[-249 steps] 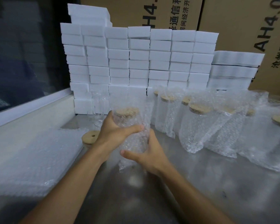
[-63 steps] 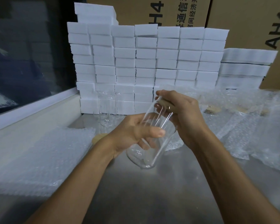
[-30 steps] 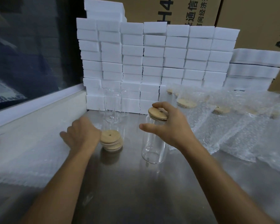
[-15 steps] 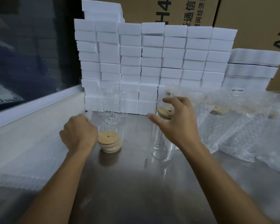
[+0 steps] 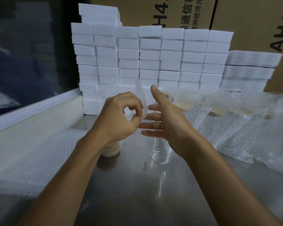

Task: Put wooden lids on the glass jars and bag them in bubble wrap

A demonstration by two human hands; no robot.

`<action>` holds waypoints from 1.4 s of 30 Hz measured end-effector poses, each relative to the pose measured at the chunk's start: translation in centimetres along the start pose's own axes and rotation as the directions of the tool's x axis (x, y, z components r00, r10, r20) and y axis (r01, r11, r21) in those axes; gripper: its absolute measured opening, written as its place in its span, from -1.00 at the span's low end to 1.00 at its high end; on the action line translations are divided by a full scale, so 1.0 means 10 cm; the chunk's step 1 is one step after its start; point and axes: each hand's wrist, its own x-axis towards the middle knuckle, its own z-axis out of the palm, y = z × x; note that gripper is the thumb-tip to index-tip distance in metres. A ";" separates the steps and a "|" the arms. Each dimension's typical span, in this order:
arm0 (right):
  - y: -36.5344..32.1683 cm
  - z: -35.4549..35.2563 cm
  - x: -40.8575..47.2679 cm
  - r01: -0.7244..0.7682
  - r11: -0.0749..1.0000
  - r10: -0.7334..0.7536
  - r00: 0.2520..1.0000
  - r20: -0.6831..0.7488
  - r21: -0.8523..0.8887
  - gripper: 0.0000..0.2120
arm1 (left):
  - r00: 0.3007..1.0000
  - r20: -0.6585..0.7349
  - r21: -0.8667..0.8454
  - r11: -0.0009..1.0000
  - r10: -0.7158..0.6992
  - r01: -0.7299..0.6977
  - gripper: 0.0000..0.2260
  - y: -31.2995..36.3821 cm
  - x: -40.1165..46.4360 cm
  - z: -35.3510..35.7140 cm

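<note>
Steel table (image 5: pixel 137 193); white boxes (image 5: pixel 150 62) stacked behind. Left hand (image 5: pixel 119 118) pinches bubble bag (image 5: pixel 141 98); right hand (image 5: pixel 167 121) spread flat beside it, above jar (image 5: pixel 160 152).

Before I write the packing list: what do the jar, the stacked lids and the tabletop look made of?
Jar: clear, glossy glass by the look; the table shows through it. Stacked lids: pale tan discs with a matte finish, likely wood or bamboo. Tabletop: brushed grey metal, probably stainless steel, with soft reflections.

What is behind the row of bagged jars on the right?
Behind the bagged jars stands a wall of stacked white foam blocks, with cardboard boxes behind that. The blocks' lowest row there is hidden by the bubble wrap.
</note>
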 end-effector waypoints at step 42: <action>0.16 0.06 0.06 0.286 0.930 -0.341 0.905 -0.254 -0.230 -0.66 | 0.797 0.024 -0.403 0.724 -0.604 0.560 -0.88 -0.05 0.03 -0.11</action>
